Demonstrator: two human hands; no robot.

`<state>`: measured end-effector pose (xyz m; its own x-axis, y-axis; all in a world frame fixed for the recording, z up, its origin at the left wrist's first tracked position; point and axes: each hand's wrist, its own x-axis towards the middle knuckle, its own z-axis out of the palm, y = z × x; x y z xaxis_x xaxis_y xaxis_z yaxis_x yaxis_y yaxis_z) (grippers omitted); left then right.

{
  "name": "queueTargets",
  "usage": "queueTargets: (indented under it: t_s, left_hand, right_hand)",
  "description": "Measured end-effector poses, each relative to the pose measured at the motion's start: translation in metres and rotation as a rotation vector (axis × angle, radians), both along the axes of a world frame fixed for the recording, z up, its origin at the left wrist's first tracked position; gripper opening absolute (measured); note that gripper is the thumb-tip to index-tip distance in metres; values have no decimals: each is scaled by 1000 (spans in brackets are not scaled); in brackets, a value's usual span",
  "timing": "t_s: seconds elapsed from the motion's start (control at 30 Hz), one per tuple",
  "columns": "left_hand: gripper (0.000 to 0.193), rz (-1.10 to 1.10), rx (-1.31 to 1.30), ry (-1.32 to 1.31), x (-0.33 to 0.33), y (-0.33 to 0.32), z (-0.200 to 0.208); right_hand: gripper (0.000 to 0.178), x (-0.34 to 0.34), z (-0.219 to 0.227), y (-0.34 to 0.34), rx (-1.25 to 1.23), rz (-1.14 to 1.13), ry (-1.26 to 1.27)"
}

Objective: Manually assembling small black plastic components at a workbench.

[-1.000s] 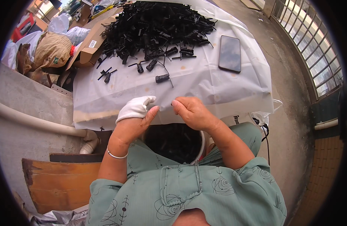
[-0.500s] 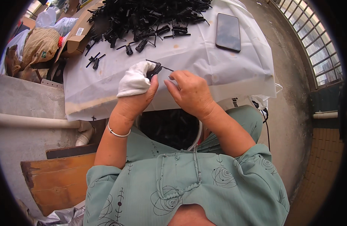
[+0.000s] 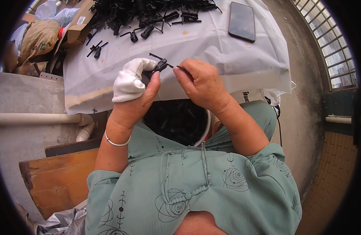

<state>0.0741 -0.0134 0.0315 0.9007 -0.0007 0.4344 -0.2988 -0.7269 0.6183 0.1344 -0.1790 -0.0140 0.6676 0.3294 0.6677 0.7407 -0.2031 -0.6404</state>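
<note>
My left hand (image 3: pixel 135 86), partly covered by a white cloth glove with the thumb bare, grips a small black plastic part (image 3: pixel 161 64) between thumb and covered fingers. One thin prong sticks up from the part and another reaches right. My right hand (image 3: pixel 202 80) is bare and closed in a pinch at the end of that right prong; a thin dark strip (image 3: pixel 182 69) shows between its thumb and fingers. Whether strip and prong are one piece, I cannot tell. Beyond my hands, a pile of similar black parts (image 3: pixel 129 13) lies on the white-covered table (image 3: pixel 211 45).
A dark phone (image 3: pixel 242 21) lies at the table's far right. A pale-rimmed container with dark contents (image 3: pixel 176 121) sits between my knees. At far left are a cardboard box (image 3: pixel 78 27) and bags (image 3: pixel 39 37); a pale pipe (image 3: pixel 39 118) runs along the left wall.
My right hand has closed at the prong's end, where its thumb and fingers were apart before. The left hand still holds the part. The whole view has shifted slightly.
</note>
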Motion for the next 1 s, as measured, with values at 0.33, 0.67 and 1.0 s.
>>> queueTargets:
  t_s: [0.33, 0.67, 1.0]
  left_hand:
    - [34, -86, -744, 57, -6, -12, -20]
    - [32, -190, -716, 449, -20, -16, -16]
    - [25, -160, -846, 456, -20, -19, -13]
  right_hand:
    - [26, -23, 10, 5, 97, 309, 707]
    - [31, -16, 8, 1, 17, -38, 120]
    - [25, -9, 13, -10, 21, 313, 454]
